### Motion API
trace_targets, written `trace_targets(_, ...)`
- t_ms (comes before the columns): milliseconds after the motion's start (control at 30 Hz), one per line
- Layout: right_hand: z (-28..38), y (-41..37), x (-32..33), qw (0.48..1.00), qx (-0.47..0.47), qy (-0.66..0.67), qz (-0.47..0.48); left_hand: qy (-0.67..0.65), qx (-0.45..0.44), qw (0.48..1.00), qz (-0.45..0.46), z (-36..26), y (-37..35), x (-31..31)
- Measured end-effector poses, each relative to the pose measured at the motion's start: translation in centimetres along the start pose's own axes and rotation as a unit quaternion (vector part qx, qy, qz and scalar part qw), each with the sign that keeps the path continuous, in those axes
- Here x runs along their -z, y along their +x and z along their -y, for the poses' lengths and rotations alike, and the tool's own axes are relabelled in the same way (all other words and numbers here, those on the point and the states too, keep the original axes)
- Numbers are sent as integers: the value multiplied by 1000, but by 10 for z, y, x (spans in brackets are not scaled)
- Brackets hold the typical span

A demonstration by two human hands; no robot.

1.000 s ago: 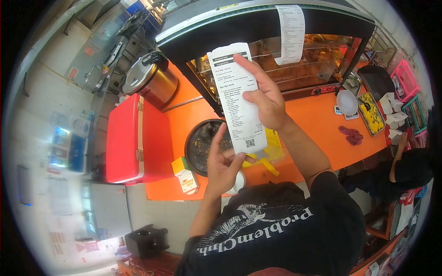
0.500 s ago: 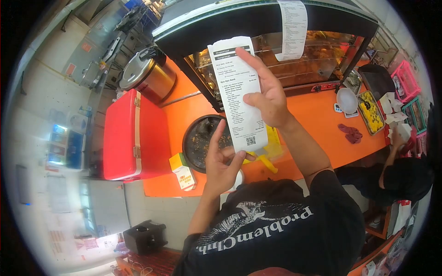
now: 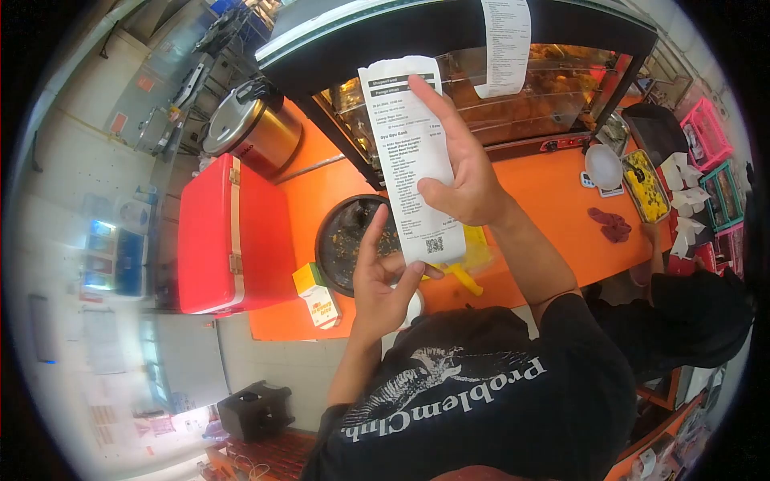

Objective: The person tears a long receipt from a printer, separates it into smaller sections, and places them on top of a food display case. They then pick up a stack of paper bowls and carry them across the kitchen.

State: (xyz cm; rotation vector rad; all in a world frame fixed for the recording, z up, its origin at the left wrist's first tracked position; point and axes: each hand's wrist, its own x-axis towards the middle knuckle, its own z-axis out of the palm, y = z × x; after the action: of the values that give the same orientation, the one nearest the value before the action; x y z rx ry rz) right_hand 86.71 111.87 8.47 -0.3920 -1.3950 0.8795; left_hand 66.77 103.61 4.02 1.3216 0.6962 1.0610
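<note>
A long printed paper receipt (image 3: 407, 152) is held up in front of me, with a QR code at its lower end. My left hand (image 3: 383, 289) pinches its bottom edge between thumb and fingers, the index finger pointing up. My right hand (image 3: 465, 172) grips its right side, thumb on the front and index finger stretched over the printed header. Behind the receipt lies a round black pan (image 3: 341, 240) with food bits. Yellow items (image 3: 465, 268) show beside the receipt's lower end.
A glass food warmer (image 3: 553, 108) with another receipt (image 3: 507, 48) stands behind. Left are a red cooler box (image 3: 212, 240), a steel cooker (image 3: 257, 132) and a small carton (image 3: 319, 301). At right are a cloth (image 3: 609, 225), a tray of yellow food (image 3: 644, 188) and a co-worker (image 3: 690, 313).
The co-worker's arm at the right has shifted toward the table edge. The view has shifted slightly, while both my hands keep their hold on the receipt.
</note>
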Motion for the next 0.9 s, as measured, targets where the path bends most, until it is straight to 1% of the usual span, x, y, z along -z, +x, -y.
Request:
trace_targets(333,6,-4,1,999,-5,-53,2,7,2,1000,8,-8,-3,-1)
trace_targets(567,8,-5,2,999,-9,-39,6,-9,8,1000,8,-11,-5,-3)
trace_targets(733,11,-6,5,997,-6,-75,9,-8,8,1000,10,-10,-5,-4)
trace_targets(900,13,-6,4,998,-3,-64,8,-2,1,1000,18,-10,-5,-3)
